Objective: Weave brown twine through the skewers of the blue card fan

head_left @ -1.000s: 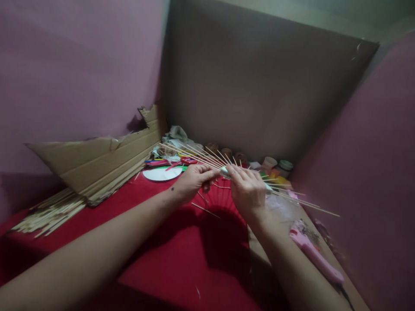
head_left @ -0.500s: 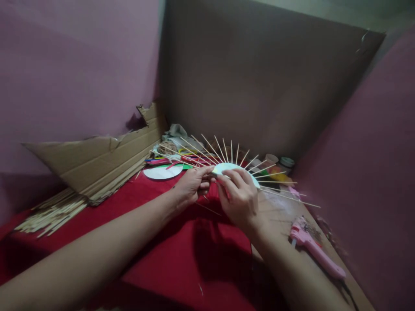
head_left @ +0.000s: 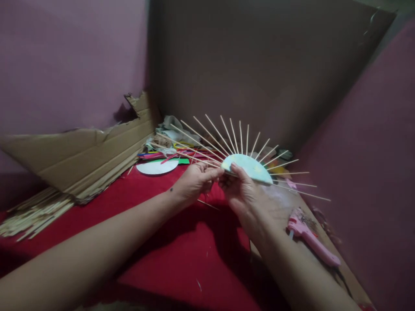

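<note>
Both my hands hold a pale blue-green half-round piece up above the red cloth. Many thin wooden sticks fan out from its curved edge. My left hand pinches its left corner near the lowest sticks. My right hand grips the straight lower edge, thumb on top of the face and the other fingers underneath, partly hidden. A white half-round piece lies on the cloth to the left of my hands.
A pink glue gun lies on the wooden surface at right. Cardboard leans at left over a bundle of sticks. Behind are twine, coloured strips and plastic bags. A loose stick rests on the red cloth.
The half-round piece has risen slightly and its face shows more. My right hand has shifted from fingers over the top to thumb on the face with fingers below.
</note>
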`<state>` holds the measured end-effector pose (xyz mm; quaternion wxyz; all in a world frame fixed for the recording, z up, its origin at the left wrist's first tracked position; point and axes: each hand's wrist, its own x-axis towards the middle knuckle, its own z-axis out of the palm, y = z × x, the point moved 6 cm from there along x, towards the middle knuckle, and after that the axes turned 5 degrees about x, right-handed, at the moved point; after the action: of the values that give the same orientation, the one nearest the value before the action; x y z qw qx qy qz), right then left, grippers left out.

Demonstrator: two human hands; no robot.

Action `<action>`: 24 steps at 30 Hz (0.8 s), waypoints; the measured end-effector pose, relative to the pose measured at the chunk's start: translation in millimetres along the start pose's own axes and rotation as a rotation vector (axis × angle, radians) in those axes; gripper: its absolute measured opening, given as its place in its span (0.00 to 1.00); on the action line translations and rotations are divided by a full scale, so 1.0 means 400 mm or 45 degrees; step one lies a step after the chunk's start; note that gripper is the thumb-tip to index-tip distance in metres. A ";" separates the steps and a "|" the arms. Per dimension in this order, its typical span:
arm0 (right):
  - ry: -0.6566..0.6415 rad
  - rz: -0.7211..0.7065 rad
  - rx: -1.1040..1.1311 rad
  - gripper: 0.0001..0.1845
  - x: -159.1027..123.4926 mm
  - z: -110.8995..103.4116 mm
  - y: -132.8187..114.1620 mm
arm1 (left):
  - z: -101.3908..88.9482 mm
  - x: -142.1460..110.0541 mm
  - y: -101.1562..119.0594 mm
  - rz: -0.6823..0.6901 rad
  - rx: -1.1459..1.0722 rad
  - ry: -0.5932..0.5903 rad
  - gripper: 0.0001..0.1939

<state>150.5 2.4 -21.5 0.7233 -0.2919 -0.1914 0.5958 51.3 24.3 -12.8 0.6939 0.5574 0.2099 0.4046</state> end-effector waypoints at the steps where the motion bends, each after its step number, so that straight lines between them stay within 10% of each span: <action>1: -0.020 -0.005 0.014 0.08 0.000 0.001 -0.006 | -0.002 -0.001 0.006 0.024 0.045 0.006 0.10; 24: 0.046 0.055 0.003 0.07 0.009 -0.031 -0.014 | -0.035 -0.001 0.001 0.192 0.410 0.306 0.05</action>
<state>163.3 2.8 -27.6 0.7139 -0.3056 -0.1713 0.6063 40.4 32.5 -16.6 0.5335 0.6230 0.3109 0.4803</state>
